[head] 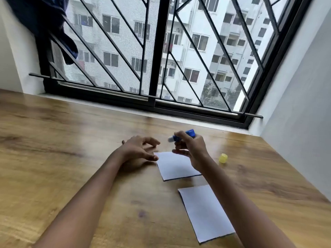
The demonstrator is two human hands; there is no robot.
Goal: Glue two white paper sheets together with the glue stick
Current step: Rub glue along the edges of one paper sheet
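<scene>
Blue glue stick (180, 136), uncapped with its pale tip pointing to 9 o'clock, is grasped in the right hand (192, 150) above the far white sheet (176, 168). The left hand (138, 149) hovers loose and empty at that sheet's 10 o'clock corner. A second sheet (206, 213) lies at its 5 o'clock, and the yellow cap (223, 157) at its 3 o'clock on the wooden table (71, 140)

Broad open wood of the table (53, 140) spans the left side. Right of centre lie two flat sheets, far sheet (176, 169) and near sheet (204, 212), a bare strip between them. The right hand (192, 149) with the glue stick (190, 132) hangs over the far sheet; a yellow cap (223, 158) stands just right. A wall (304, 104) bounds the right.
</scene>
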